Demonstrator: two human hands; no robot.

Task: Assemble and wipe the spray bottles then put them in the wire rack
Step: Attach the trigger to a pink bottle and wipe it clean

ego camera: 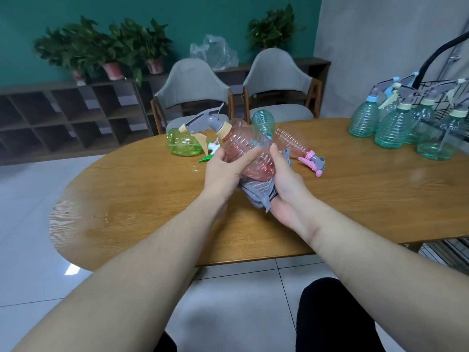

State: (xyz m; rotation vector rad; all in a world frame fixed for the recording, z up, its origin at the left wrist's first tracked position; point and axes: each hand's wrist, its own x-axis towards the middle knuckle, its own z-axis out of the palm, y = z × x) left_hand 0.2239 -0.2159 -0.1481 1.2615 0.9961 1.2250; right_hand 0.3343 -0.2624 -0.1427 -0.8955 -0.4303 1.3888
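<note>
While held above the bench (152, 212), tilted with its sprayer (206, 123) up and to the left, pink bottle (247, 151) in mid-wipe, by the look of it. Left hand (223, 171) wrapped round the ribbed body, thumb laid across the front, probably to steady and turn it. Right hand (281, 184) cupped under the base with a grey cloth (258, 196) bunched in the palm and pressed against the bottom, fingertips curled up onto the side; likely placed so for rubbing the base while the other hand rotates. Sprayer already on, with a tan collar, so assembly of this one judged done, wiping in hand, racking not yet. Just behind, lying on the bench: a green bottle (181, 144) with its white-and-green sprayer beside it, a teal bottle (264, 121) with no head visible, and a second pink bottle (291, 143) on its side with a pink sprayer fitted. Farther right, a cluster of teal bottles (390, 123) standing assembled next to the wire rack (441, 97), some perhaps inside it; cannot tell which. Beyond, two grey chairs (193, 85), shelving, potted plants. No brand, label or legible writing on any bottle.
</note>
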